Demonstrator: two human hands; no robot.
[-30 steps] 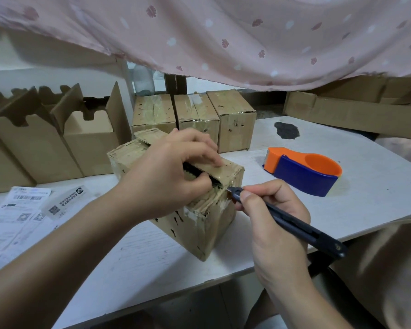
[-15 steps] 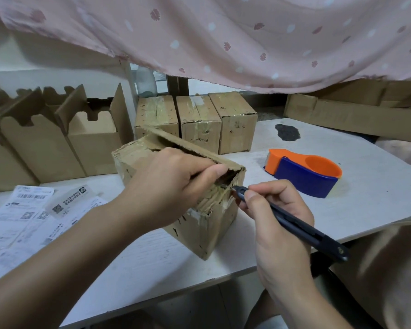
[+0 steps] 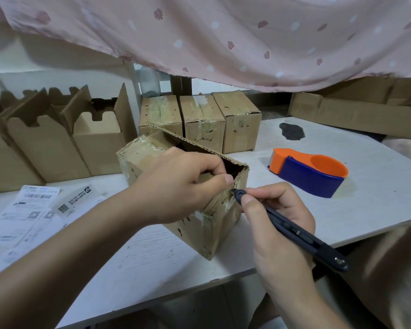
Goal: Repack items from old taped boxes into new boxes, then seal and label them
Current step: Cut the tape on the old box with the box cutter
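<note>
An old taped cardboard box (image 3: 207, 229) stands near the table's front edge, its far top flap (image 3: 192, 144) lifted and a dark gap showing inside. My left hand (image 3: 176, 184) pinches the near top flap at the box's right corner. My right hand (image 3: 278, 214) holds a dark utility knife (image 3: 292, 229) like a pen, its tip against the taped end of the box just below that corner. What is inside the box is hidden.
Three more old taped boxes (image 3: 204, 122) stand in a row behind. New open boxes (image 3: 97, 143) line the left. Shipping labels (image 3: 31, 207) lie at front left. An orange and blue tape dispenser (image 3: 311, 172) sits right on the white table (image 3: 365, 193). Pink cloth (image 3: 247, 36) hangs overhead.
The box's top has come open: the far flap has risen and my left hand has shifted to pinch the near flap. The knife tip stays at the box's right end.
</note>
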